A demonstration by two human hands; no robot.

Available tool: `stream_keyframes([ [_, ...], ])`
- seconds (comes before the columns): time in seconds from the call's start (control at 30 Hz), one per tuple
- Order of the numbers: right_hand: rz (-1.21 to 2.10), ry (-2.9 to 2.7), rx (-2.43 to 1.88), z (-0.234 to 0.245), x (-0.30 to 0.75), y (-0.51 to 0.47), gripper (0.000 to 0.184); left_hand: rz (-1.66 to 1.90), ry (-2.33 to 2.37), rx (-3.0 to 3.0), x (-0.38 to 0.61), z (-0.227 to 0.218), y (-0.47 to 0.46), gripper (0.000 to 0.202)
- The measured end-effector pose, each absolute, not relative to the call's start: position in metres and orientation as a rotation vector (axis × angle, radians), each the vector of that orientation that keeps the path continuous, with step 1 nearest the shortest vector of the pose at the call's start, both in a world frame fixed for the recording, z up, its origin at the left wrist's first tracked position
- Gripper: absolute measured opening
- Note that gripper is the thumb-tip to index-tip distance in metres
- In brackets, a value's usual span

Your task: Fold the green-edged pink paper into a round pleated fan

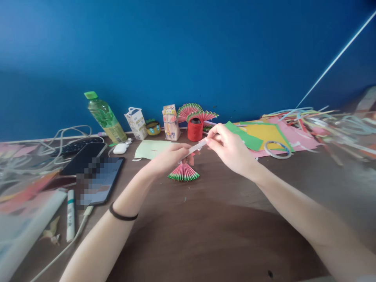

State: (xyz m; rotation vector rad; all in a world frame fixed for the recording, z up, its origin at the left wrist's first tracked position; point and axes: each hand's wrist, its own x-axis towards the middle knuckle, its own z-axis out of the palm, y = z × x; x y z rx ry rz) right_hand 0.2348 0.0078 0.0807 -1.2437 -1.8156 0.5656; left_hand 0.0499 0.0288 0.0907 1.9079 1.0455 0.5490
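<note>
A narrow white strip [196,147] runs between my two hands, slanting up to the right. My right hand [227,149] pinches its upper end between thumb and fingertips. At its lower end my left hand [170,156] has its fingers closed on it. Directly below the left fingers shows a small pleated paper fan [184,173], pink with a green edge like a watermelon slice. Its narrow top is partly hidden by the hand, and I cannot tell whether the left fingers also grip it. Behind them lies a pale green sheet of paper [151,149].
Along the blue wall stand a green bottle [105,117], a white carton [136,123], a decorated box [170,123], a red cup [195,129] and larger watermelon fans [189,112]. Coloured paper [261,135] and a clear ring [277,150] lie right; a tablet [107,182] and marker [70,215] left.
</note>
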Motion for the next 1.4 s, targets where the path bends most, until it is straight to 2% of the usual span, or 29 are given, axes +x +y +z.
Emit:
stream_keyframes([
  [0.5,0.777,-1.730,-1.164,0.081,0.239,0.011,0.013,0.514,1.054,1.953,0.046,0.092,0.031,0.030],
  [0.7,0.969,-1.655,-1.033,0.081,0.238,0.013,0.016,0.553,1.045,1.994,0.037,0.090,0.037,0.021],
  [1.0,0.799,-1.769,-1.042,0.083,0.237,0.010,0.015,0.525,0.915,2.011,0.034,0.088,0.040,0.025],
  [1.23,0.886,-1.802,-0.932,0.086,0.236,0.008,0.020,0.550,0.997,2.028,0.031,0.084,0.042,0.028],
  [1.4,0.828,-1.753,-1.022,0.084,0.238,0.010,0.022,0.527,0.965,2.012,0.033,0.087,0.041,0.030],
])
